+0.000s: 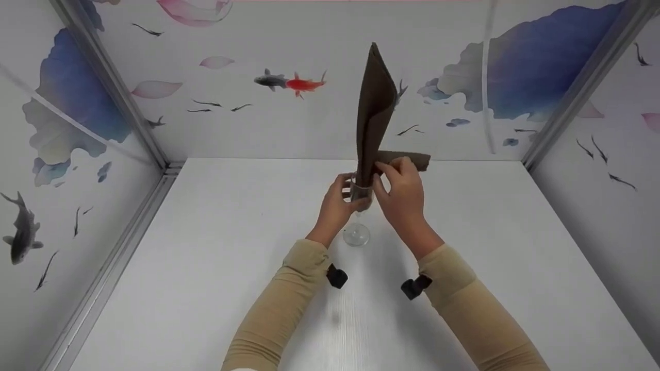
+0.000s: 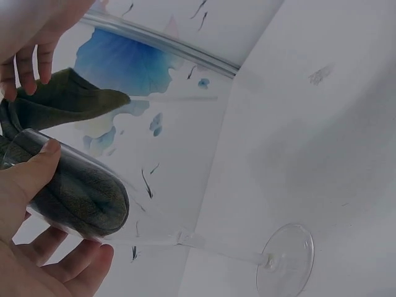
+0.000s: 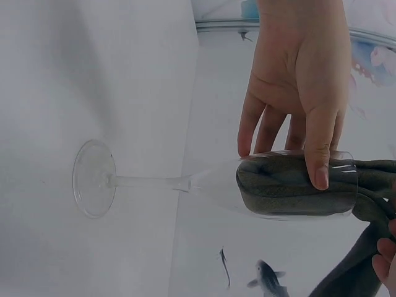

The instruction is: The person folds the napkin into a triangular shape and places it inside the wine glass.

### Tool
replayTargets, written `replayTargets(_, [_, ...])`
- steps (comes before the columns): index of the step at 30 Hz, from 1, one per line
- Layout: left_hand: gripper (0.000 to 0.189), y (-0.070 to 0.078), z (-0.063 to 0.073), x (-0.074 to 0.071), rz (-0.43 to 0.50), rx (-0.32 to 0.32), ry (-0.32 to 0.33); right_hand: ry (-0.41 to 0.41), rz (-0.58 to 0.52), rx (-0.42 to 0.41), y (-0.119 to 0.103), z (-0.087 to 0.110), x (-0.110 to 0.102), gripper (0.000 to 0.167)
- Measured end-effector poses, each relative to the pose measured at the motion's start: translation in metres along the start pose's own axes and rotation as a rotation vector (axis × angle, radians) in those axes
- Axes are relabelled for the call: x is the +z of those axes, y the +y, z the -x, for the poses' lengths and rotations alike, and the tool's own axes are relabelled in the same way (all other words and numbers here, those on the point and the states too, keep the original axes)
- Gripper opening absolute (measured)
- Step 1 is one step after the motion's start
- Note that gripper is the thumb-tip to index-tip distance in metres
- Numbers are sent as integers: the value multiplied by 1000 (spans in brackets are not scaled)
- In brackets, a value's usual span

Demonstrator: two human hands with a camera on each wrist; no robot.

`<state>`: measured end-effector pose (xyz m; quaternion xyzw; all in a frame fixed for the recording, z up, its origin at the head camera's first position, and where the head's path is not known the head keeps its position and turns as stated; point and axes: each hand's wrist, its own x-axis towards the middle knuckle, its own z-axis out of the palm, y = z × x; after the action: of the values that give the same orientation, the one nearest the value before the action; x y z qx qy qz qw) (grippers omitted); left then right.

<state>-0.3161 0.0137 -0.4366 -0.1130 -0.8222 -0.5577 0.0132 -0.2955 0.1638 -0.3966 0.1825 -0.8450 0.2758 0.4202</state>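
Note:
A clear stemmed glass [image 3: 148, 182] with a tall bowl stands over the white tabletop. Its foot [image 1: 357, 235] shows below my hands. Folded into the bowl is a dark grey-green cloth napkin [image 1: 375, 98], its rounded lower end [image 2: 102, 204] seen through the glass. One pointed part rises high above the rim; another flap [image 1: 412, 158] sticks out to the right. My left hand [image 1: 335, 208] grips the bowl, thumb on one side and fingers on the other. At the rim, my right hand [image 1: 405, 193] pinches the napkin between thumb and fingers.
White tabletop [image 1: 216, 268] spreads around the glass. Behind it stands a white back panel [image 1: 289, 123] printed with fish and petals, with side panels joined by metal rails [image 1: 111, 77]. Small black cameras [image 1: 337, 276] sit at both wrists.

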Motion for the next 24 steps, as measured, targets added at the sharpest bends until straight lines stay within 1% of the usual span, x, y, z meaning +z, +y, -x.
replayTargets(4, [65, -1, 0, -1, -2, -4, 1, 32, 24, -24, 2, 0, 1, 15])
replayTargets(8, [65, -2, -1, -2, 7, 7, -4, 58, 8, -52, 5, 0, 3, 12])
replayTargets(10, [65, -2, -1, -1, 14, 11, -5, 57, -12, -65, 6, 0, 4, 13])
replayTargets(13, [64, -2, -1, 0, 24, 6, -1, 29, -29, -71, 6, 0, 3, 14])
replayTargets(19, [64, -4, 0, 1, 21, -11, -3, -38, -35, -6, 8, 5, 3, 13])
replayTargets(24, [64, -4, 0, 1, 21, -5, 8, -84, -25, 43, 8, 9, 5, 15])
